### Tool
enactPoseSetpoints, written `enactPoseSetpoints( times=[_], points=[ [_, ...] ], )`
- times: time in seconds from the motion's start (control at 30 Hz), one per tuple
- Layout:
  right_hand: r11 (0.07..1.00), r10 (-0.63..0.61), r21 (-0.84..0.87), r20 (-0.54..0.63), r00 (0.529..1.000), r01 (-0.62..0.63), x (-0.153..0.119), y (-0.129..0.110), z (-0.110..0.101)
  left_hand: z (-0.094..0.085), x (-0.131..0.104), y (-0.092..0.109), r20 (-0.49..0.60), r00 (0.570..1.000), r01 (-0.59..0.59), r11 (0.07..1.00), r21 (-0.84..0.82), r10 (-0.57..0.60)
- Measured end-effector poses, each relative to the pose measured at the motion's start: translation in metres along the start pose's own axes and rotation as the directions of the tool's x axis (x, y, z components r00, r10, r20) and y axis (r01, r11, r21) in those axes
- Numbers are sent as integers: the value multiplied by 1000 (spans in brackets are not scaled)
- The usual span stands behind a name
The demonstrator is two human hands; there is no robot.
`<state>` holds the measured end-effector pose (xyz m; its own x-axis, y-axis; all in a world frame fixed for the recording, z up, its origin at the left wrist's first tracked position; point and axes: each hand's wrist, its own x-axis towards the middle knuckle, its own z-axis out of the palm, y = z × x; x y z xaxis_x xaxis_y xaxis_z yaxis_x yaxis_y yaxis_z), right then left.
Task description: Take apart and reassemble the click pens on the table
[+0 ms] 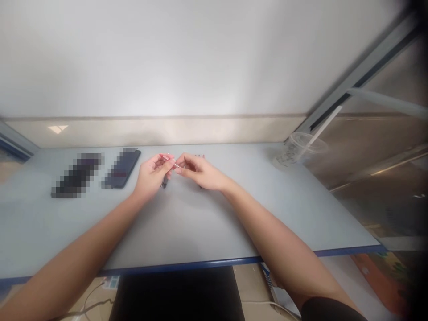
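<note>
The left hand (154, 172), one of two bare hands meeting above the middle of a table (200, 232), is closed in a fingertip pinch on one slender rod (165, 158), reddish at its left end and pale toward the right. The right hand (202, 172) pinches the rod's pale end between thumb and curled fingers. The rod slants down from left to right, between the two hands; any marking on it is too small to read.

Just below the left hand's fingers lies one small dark object (164, 182), partly covered. A few dark tips (200, 156) show beyond the right hand; their number is hard to count.

To the left are two dark, flat, phone-like slabs, side by side and apart: a left slab (76, 176) and a right slab (131, 168). Both are partly masked by square blocks, so no brand can be read.

At the far right stands one clear plastic cup (284, 158) with one white straw (323, 127) leaning right. Dark writing marks its side, but the letters are illegible. The tabletop is pale grey-blue, with a blue near edge.
</note>
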<state>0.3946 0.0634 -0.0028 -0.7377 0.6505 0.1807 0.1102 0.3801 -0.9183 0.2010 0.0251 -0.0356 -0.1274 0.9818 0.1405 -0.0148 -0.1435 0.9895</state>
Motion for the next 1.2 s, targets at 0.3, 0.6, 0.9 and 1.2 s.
enactPoseSetpoints(
  times=[0.3, 0.6, 0.9, 1.2],
  points=[
    [985, 154, 94, -120, 981, -143, 5, 8, 2, -1, 3, -7, 68, 997, -34, 979, 202, 21],
    [958, 223, 229, -222, 949, -171, 13, 17, -19, -16, 4, -7, 113, 987, -162, 656, 737, 116],
    [958, 191, 246, -173, 966, -145, 14, 31, -36, -9, 0, 4, 37, 996, -10, 320, 947, -78],
    [959, 188, 255, -252, 949, -122, 14, 35, -39, -6, 4, 3, 72, 991, -33, 311, 950, -114]
  ],
)
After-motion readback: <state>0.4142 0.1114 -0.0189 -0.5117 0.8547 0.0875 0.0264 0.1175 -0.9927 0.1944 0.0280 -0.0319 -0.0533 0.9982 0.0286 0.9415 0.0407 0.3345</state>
